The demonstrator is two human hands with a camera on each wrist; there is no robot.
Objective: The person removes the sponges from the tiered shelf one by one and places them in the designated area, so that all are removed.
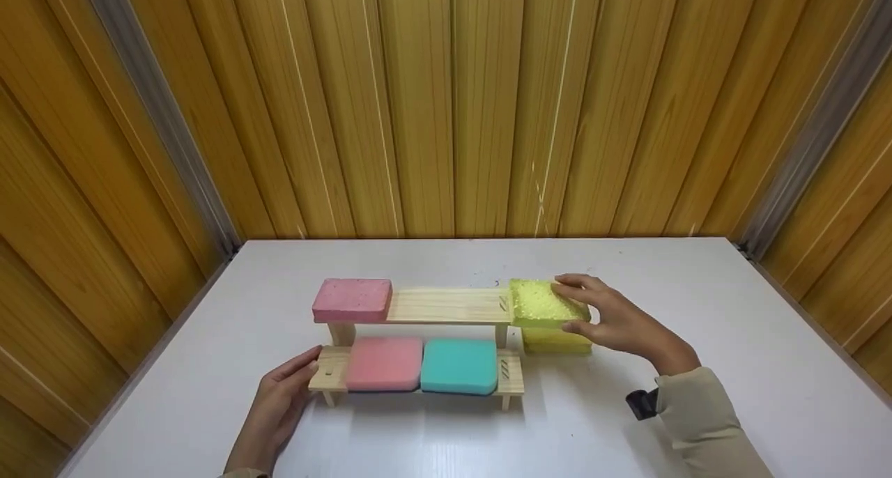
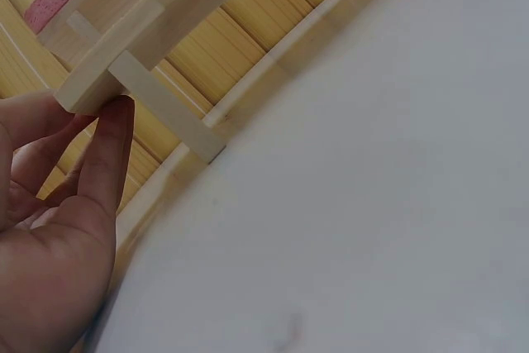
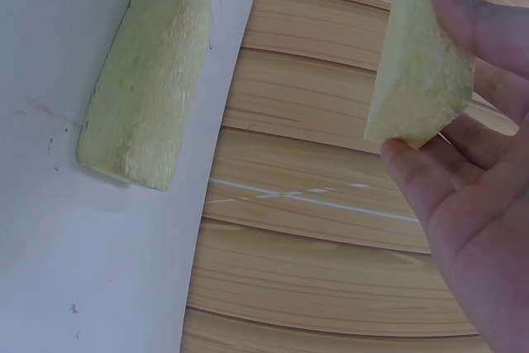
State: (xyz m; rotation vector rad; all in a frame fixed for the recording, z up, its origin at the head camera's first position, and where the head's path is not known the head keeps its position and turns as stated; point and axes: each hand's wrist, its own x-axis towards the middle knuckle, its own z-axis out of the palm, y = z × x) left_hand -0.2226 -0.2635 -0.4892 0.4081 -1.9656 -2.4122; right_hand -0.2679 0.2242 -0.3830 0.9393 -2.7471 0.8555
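A two-tier wooden rack (image 1: 446, 305) stands on the table. My left hand (image 1: 282, 401) pinches the left end of its lower shelf (image 2: 87, 93), thumb and fingers at the edge. In my right hand (image 1: 613, 318), between thumb and fingers, is a porous yellow sponge (image 1: 533, 300), which overlaps the upper shelf's right end in the head view. A second yellow sponge (image 3: 149, 80) lies on the table below it. On the upper shelf's left end sits a rough pink sponge (image 1: 352, 298). The lower shelf carries a smooth pink sponge (image 1: 385, 363) beside a teal sponge (image 1: 460, 365).
The white table (image 1: 432, 443) runs back to a wall of yellow wood-look panels (image 1: 481, 109). Similar panels rise along both sides. A black strap end (image 1: 642, 404) sticks out by the right sleeve (image 1: 704, 415).
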